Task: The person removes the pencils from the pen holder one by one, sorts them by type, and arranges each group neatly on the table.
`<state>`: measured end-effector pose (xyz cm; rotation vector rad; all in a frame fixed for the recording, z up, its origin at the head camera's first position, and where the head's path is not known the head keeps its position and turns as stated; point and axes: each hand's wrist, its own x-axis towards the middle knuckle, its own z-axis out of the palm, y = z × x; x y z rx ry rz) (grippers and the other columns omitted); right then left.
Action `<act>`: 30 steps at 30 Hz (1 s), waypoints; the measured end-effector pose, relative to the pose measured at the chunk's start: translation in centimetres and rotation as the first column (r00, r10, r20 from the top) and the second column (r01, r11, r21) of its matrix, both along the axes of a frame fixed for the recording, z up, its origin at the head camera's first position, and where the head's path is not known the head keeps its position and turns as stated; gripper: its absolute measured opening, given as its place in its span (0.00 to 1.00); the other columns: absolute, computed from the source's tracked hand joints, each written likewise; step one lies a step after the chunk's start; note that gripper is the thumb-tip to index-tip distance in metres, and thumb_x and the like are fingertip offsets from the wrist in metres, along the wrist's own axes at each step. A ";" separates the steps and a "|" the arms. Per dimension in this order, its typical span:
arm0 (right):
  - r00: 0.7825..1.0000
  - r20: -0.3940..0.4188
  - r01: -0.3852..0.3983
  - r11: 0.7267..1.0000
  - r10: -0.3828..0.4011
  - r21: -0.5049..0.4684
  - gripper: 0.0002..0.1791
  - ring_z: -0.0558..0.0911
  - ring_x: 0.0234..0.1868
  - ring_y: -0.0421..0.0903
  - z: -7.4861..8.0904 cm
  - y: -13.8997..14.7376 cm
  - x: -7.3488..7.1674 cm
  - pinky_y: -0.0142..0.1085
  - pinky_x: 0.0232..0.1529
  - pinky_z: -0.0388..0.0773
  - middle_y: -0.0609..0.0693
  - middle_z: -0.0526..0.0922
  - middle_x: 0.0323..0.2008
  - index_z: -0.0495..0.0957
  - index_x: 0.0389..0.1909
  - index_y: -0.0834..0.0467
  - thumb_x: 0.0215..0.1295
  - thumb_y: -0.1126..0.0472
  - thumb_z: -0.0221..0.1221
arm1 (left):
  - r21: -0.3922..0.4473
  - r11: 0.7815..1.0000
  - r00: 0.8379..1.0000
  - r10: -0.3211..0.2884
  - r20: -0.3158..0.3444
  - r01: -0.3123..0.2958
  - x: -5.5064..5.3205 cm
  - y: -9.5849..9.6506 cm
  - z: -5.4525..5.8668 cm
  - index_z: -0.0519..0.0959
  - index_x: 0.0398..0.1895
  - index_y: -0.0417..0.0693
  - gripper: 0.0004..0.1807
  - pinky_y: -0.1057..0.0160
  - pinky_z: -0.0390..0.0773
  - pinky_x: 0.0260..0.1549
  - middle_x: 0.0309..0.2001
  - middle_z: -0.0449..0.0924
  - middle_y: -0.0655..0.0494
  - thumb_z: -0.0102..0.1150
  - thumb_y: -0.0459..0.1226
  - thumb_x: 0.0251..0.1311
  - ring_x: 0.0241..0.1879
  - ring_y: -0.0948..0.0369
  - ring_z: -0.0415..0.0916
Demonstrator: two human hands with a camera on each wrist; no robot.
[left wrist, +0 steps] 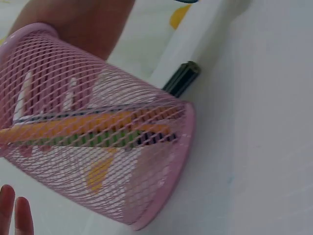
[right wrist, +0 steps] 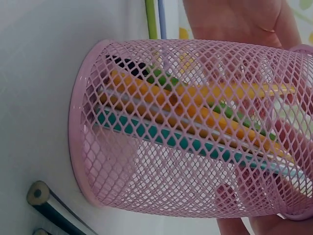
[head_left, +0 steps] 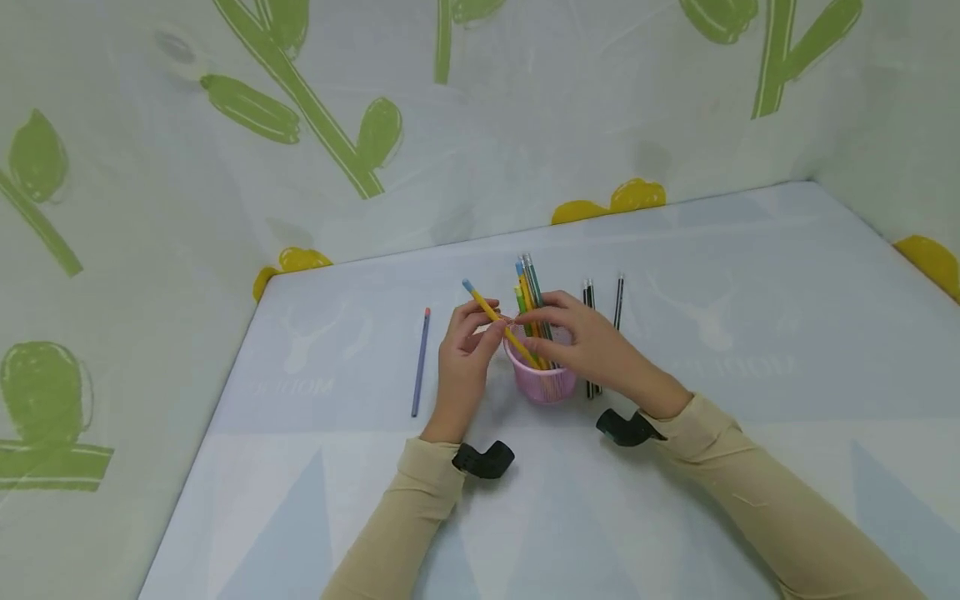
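A pink mesh pencil cup [head_left: 545, 385] stands upright on the table, with several pencils [head_left: 534, 287] in yellow, green and teal inside it. My left hand [head_left: 467, 354] is at the cup's left side and pinches a yellow pencil [head_left: 480, 298] with a blue end between thumb and fingers. That pencil leans left, its lower end inside the cup. From the right, my right hand [head_left: 588, 337] reaches over the rim, its bent fingers and thumb around the standing pencils. Through the mesh [right wrist: 161, 196] in the right wrist view, the pencils' lower ends show. Some fingertips are hidden behind pencils.
Left of the cup lies a blue pencil [head_left: 421, 362] with a red end. Dark striped pencils [head_left: 590, 390] lie close by the cup's right side, partly under my right hand, and another dark pencil [head_left: 618, 302] lies farther right. A patterned wall borders the table's back edge.
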<state>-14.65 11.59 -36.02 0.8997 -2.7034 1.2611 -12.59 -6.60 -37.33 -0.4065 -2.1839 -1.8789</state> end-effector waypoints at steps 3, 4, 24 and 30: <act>1.000 -0.004 0.011 1.000 -0.011 0.007 0.22 0.69 0.51 0.46 0.0 -0.1 -0.2 0.48 0.49 0.69 0.47 0.69 0.50 0.73 0.52 0.49 0.57 0.47 0.57 | 0.053 0.999 1.000 -0.015 0.002 0.015 -0.7 -0.7 0.0 0.76 0.38 0.45 0.11 0.58 0.73 0.44 0.47 0.72 0.55 0.48 0.43 0.63 0.48 0.60 0.69; 1.000 -0.003 0.012 1.000 -0.012 0.005 0.22 0.69 0.50 0.46 0.1 -0.1 -0.3 0.48 0.49 0.70 0.47 0.69 0.50 0.73 0.53 0.49 0.57 0.48 0.57 | 0.068 0.997 1.000 -0.024 -0.003 0.024 -0.8 -0.8 0.2 0.75 0.39 0.45 0.12 0.57 0.73 0.44 0.45 0.74 0.54 0.47 0.43 0.64 0.47 0.59 0.70; 1.000 0.009 0.014 0.998 -0.014 -0.061 0.17 0.68 0.48 0.43 -0.5 0.1 -0.3 0.45 0.47 0.69 0.43 0.70 0.47 0.75 0.48 0.49 0.58 0.51 0.57 | 0.425 0.886 0.967 0.087 0.240 -0.185 -2.7 -5.9 1.6 0.71 0.55 0.50 0.18 0.69 0.71 0.23 0.29 0.71 0.49 0.48 0.41 0.63 0.28 0.57 0.70; 1.000 0.018 0.016 0.997 -0.015 -0.075 0.16 0.69 0.46 0.41 -0.8 0.0 -0.4 0.43 0.47 0.70 0.39 0.69 0.47 0.75 0.47 0.47 0.58 0.51 0.57 | -0.108 0.956 0.866 0.293 0.406 -0.272 -3.6 -6.8 0.0 0.68 0.58 0.58 0.20 0.67 0.73 0.26 0.39 0.72 0.48 0.47 0.39 0.62 0.30 0.59 0.71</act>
